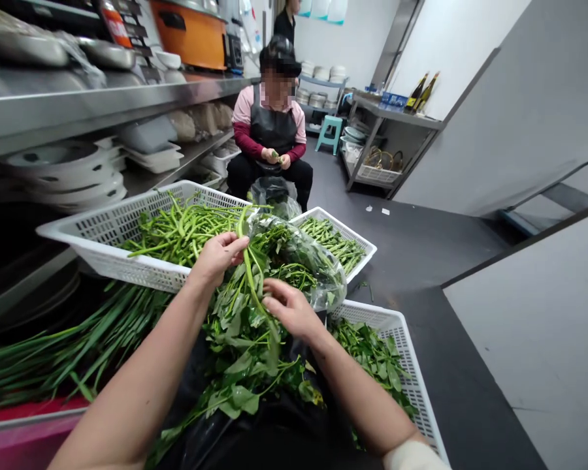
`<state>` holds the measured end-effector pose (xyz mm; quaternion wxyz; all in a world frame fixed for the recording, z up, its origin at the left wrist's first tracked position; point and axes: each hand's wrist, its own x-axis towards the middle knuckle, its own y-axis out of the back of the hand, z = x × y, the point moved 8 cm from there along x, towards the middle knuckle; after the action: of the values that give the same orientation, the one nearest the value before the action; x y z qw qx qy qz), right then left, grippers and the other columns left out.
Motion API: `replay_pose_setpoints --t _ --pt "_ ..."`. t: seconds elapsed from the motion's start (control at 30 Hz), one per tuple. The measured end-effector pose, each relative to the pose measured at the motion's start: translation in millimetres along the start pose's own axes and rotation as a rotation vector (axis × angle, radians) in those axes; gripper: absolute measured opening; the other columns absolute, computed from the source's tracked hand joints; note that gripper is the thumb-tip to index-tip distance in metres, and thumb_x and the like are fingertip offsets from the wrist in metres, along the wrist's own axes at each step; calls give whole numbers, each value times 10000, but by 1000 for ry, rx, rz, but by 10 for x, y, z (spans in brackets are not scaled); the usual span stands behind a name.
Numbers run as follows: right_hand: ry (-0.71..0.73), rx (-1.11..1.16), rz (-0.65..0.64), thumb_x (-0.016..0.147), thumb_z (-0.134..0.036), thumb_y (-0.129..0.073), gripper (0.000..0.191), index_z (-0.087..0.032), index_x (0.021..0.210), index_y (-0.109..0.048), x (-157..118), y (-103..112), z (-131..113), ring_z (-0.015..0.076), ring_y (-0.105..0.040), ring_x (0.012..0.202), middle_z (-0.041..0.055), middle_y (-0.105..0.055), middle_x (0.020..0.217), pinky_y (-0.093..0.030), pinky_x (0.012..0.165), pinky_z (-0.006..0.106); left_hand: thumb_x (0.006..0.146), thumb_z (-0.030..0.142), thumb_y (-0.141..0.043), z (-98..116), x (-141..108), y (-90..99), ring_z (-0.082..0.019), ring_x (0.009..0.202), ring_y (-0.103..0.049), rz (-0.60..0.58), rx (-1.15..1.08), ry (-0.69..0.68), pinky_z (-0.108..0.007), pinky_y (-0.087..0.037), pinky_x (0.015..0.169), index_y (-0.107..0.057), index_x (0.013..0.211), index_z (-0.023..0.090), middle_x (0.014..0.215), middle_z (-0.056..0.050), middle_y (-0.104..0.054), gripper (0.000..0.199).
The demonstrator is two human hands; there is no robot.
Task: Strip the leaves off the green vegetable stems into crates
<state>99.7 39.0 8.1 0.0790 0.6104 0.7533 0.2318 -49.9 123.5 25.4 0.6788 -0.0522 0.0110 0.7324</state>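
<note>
My left hand pinches a long leafy green stem near its upper end. Lower down, the fingers of my right hand are closed around the same stem, where leaves hang off it. Beneath both hands, a heap of leafy greens lies over my lap. A clear plastic bag with more greens inside sits just beyond my right hand. Left of my left hand is a white slotted basket holding bare green stems.
Leaves fill a white basket at my right; cut stems lie in another basket beyond. Long green leaves lie at left beside a steel shelf. A seated co-worker handles a green piece; another person stands behind.
</note>
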Motion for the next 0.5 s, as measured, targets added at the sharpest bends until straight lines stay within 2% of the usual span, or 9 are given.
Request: replay_pose_setpoints --t 0.07,0.1,0.13,0.17,0.23,0.3,0.37,0.43,0.5 --pt "6 80 313 856 -230 -446 257 -177 1078 -565 -73 250 22 159 -564 895 65 -609 1026 -457 764 276 487 348 -719 -5 -11 15 -52 413 -360 17 0 -13 -176 -271 413 -464 540 170 446 75 -410 315" --pt "49 66 434 871 -240 -426 236 -177 1044 -574 -137 356 -26 161 -554 886 68 -599 1000 -453 764 283 489 349 -715 -2 -16 19 -52 410 -356 24 4 -23 -174 -258 406 -459 540 172 444 76 -405 315" --pt "110 10 490 879 -253 -423 215 -181 991 -592 -189 411 -108 167 -543 877 67 -593 964 -444 771 296 489 352 -711 2 -22 20 -51 406 -351 29 8 -29 -174 -250 401 -457 540 174 442 77 -402 314" --pt "173 -81 474 879 -265 -437 199 -185 932 -611 -214 404 -206 176 -531 868 66 -589 929 -432 782 314 487 357 -706 5 -28 17 -50 402 -346 32 9 -32 -176 -247 397 -452 538 178 438 78 -400 315" --pt "248 -307 317 857 -272 -492 171 -191 823 -639 -202 253 -346 195 -511 848 65 -588 878 -410 793 352 477 379 -697 12 -46 2 -49 386 -329 39 9 -27 -180 -243 389 -431 518 187 417 84 -385 330" --pt "221 -478 192 824 -267 -548 125 -198 801 -649 -168 104 -345 206 -503 835 63 -589 868 -401 788 373 457 410 -692 18 -69 -11 -48 373 -310 46 17 -15 -183 -233 379 -399 485 196 391 90 -360 364" --pt "191 -502 208 789 -258 -588 137 -194 901 -635 -152 69 -306 209 -512 856 69 -588 916 -414 790 368 441 446 -692 24 -87 -16 -53 377 -316 46 39 -12 -187 -246 383 -392 470 197 388 87 -364 391" --pt "245 -443 296 772 -240 -591 244 -179 1008 -589 -168 93 -308 210 -525 908 84 -583 987 -427 810 349 425 487 -695 24 -92 -11 -65 392 -341 46 58 -13 -194 -272 395 -405 471 194 394 80 -381 414" --pt "308 -415 323 763 -231 -579 252 -177 1009 -569 -180 80 -295 207 -539 909 85 -594 985 -438 798 325 410 516 -704 21 -96 -3 -73 401 -347 51 67 -12 -199 -282 401 -399 472 198 395 79 -382 445"
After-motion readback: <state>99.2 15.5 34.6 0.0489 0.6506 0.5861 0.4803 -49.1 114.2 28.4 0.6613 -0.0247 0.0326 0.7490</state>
